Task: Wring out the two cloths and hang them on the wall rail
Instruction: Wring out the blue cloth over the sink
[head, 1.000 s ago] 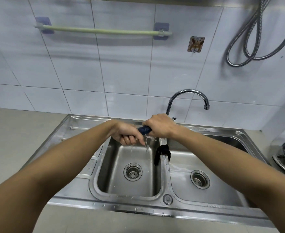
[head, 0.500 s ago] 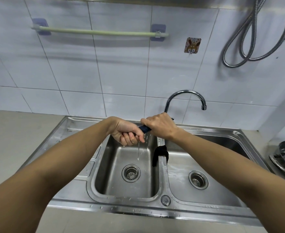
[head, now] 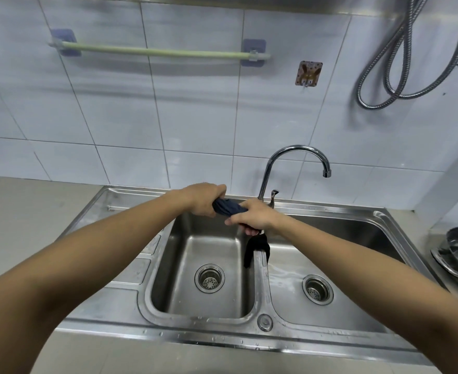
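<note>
dark blue cloth (head: 229,207), twisted, sits clenched between my left hand (head: 203,199) and right hand (head: 252,218) over the left basin (head: 195,247); black cloth (head: 257,248) drapes the divider; green rail (head: 152,51) bare above.

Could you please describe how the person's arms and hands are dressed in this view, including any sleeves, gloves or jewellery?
Both forearms are bare up to the frame edge, with no sleeves in view. The left hand and right hand wear no gloves, and no watch, bracelet or ring is visible on the wrists or fingers that show. No markings can be seen on either arm.
</note>
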